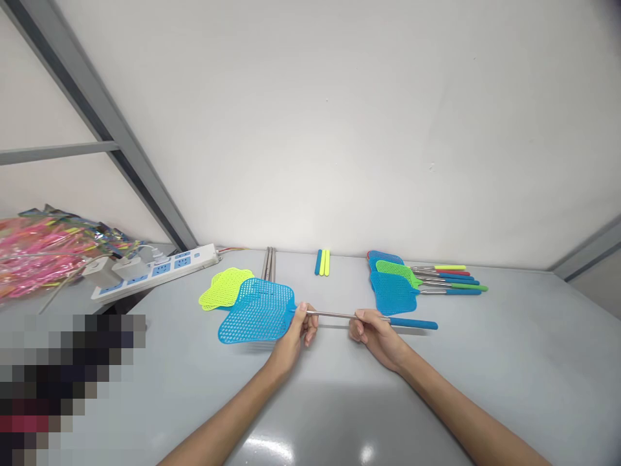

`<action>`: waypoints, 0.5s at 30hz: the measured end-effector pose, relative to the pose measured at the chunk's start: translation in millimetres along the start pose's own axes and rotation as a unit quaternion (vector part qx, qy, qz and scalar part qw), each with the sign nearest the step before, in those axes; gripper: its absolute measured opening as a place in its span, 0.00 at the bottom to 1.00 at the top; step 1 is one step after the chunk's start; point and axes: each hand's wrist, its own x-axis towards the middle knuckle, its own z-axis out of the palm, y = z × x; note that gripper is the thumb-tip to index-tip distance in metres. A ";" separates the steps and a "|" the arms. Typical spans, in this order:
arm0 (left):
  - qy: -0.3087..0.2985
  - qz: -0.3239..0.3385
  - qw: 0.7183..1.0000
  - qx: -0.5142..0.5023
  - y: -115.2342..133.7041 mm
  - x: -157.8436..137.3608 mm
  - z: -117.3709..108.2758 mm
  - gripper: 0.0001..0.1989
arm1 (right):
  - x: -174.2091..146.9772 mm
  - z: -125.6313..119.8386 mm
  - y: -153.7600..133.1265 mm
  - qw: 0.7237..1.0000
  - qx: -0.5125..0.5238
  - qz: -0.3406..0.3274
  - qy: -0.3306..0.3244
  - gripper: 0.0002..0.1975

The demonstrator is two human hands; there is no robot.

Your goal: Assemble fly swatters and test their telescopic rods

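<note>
Blue fly swatter (332,314) aloft, perforated head (257,312) left, handle (413,323) right

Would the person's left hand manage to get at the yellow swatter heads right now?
Probably not straight away: the left hand is holding a blue swatter just behind its blue head, which partly hides the yellow swatter heads in this view. The hand would likely need freeing first.
</note>
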 end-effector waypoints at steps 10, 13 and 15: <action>-0.023 -0.012 1.000 -0.003 0.3 -1.8 -2.5 0.20 | -1.7 -0.4 1.2 1.000 -0.006 0.002 -0.005 0.16; -0.023 -0.008 1.000 -0.004 -0.8 -1.1 -2.2 0.20 | -1.7 0.2 0.8 1.000 -0.007 0.000 -0.008 0.16; -0.020 -0.005 1.000 -0.002 -1.4 -0.8 -1.4 0.20 | -1.7 0.5 0.4 1.000 -0.008 -0.001 -0.009 0.17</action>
